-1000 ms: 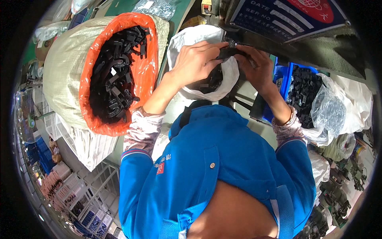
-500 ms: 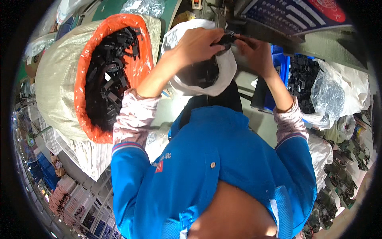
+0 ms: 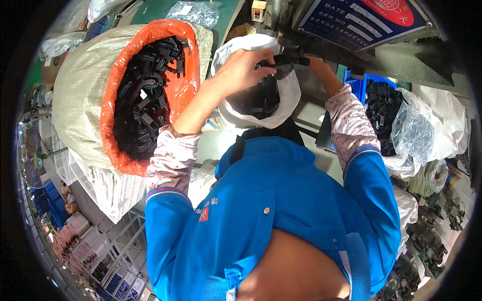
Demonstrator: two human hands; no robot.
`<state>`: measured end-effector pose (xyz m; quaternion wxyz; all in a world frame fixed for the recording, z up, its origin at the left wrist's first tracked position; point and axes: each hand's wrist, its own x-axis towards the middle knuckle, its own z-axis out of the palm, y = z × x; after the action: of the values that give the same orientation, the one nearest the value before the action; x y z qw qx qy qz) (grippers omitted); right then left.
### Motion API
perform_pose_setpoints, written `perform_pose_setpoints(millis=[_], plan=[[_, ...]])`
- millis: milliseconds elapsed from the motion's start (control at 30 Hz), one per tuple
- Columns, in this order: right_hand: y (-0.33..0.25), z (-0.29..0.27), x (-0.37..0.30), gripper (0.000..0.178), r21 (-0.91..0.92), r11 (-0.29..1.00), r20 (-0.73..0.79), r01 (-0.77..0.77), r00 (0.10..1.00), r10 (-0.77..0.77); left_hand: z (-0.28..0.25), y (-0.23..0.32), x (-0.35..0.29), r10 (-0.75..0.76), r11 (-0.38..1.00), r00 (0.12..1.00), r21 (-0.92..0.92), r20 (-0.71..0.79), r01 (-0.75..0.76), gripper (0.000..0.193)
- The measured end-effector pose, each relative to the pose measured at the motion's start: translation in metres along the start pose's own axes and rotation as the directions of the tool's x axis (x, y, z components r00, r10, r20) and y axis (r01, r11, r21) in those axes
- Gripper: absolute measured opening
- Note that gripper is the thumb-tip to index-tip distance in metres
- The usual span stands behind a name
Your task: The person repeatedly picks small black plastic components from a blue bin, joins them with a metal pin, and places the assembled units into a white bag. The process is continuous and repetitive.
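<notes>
My left hand (image 3: 245,70) is closed, thumb and fingers pinching a black plastic part (image 3: 271,64) above a white bag. That bag (image 3: 288,98) gapes open in front of my body, with black pieces inside. Close to the dark machine, my right hand (image 3: 317,66) is beside a dark piece that stretches between the two hands. Its fingers are mostly hidden there, so their grip does not show. To the left stands a large woven sack (image 3: 75,95) with an orange liner (image 3: 111,120), holding many black plastic parts (image 3: 145,95).
A machine with a blue plate (image 3: 364,25) overhangs at the upper right. Beyond my right arm are a blue bin (image 3: 355,83) with black parts and a clear plastic bag (image 3: 414,125). A green table (image 3: 228,17) lies behind the sack, and a floor fan (image 3: 31,155) stands far left.
My hands have come lower in the picture with the black part, and my right hand has turned, its forearm now more bent toward the machine. The whole view has shifted slightly.
</notes>
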<state>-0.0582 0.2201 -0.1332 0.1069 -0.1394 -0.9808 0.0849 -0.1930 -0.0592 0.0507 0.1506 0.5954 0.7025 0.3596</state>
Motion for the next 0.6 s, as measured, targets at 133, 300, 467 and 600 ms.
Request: perform_pose_setpoints(millis=[133, 300, 467, 600], plan=[[0.005, 0.016, 0.0, 0.044, -0.085, 0.996, -0.023, 0.003, 1.0, -0.005, 0.001, 0.002, -0.004, -0.081, 0.996, 0.997, -0.039, 0.018, 0.082, 0.021], [0.037, 0.038, -0.005, 0.053, -0.172, 0.985, -0.021, -0.027, 1.0, 0.024, 0.012, -0.004, -0.009, 0.125, 0.99, 0.984, 0.075, -0.126, -0.117, 0.021], [0.006, 0.036, 0.015, 0.04, -0.193, 0.896, 0.006, -0.399, 0.913, 0.408, 0.036, -0.037, -0.052, 0.347, 0.915, 0.912, 0.292, -0.221, -0.277, 0.04], [0.038, 0.041, 0.007, 0.03, -0.214, 0.966, -0.137, -0.149, 0.983, 0.121, 0.016, -0.093, -0.091, -0.028, 0.985, 0.978, 0.161, -0.209, 0.062, 0.036]])
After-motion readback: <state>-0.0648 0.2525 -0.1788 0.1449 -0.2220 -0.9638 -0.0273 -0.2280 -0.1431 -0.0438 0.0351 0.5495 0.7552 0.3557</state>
